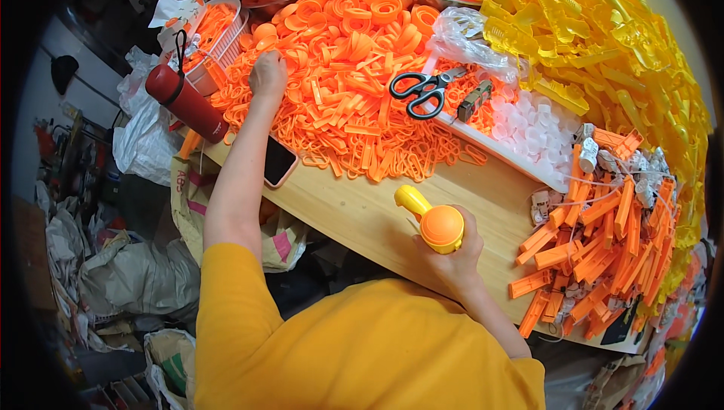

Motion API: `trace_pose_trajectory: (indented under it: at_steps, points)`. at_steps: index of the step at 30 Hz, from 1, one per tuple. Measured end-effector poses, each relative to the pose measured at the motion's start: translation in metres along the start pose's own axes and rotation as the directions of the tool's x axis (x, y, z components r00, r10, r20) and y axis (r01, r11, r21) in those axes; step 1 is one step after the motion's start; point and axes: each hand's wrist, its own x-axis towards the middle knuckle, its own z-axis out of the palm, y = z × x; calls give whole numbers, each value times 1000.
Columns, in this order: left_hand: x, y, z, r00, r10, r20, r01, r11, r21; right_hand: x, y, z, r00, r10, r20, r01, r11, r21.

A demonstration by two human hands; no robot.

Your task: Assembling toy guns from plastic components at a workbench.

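Observation:
My right hand (458,257) is closed round a yellow plastic body (411,199) with a rounded arm sticking out to the upper left. A round orange cap (442,225) faces up on top of it; its exact kind I cannot make out. Stretched far forward, my left hand (268,75) is curled at the left side of a large heap of orange plastic parts (339,85). Its fingertips are hidden, so whatever they pinch does not show. Rings and domed caps lie at that part of the heap, with small loops and clips nearer me.
Left of my left forearm leans a red bottle (185,103); a phone (280,162) lies beside the arm. Black-handled scissors (420,95) rest by a white tray (513,155) with translucent caps (535,125). Wired orange strips (603,251) and yellow parts (603,40) pile up at right.

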Motion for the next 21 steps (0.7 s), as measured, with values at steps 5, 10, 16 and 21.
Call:
trace_pose_trajectory:
  at_steps: [5,10,16,21]
  points:
    - [-7,3,-6,948,287,-140,-264,950,166,1,1,-6,994,105,-25,-104,994,37]
    - [-29,32,-27,874,393,-285,-442,887,-134,16,4,-18,878,477,45,-462,820,338]
    - [-175,138,-60,863,434,260,-12,532,-847,20,-3,-33,680,618,394,-652,265,710]
    - [-217,160,-67,691,406,598,453,401,-796,14,-4,-33,689,624,370,-648,300,700]
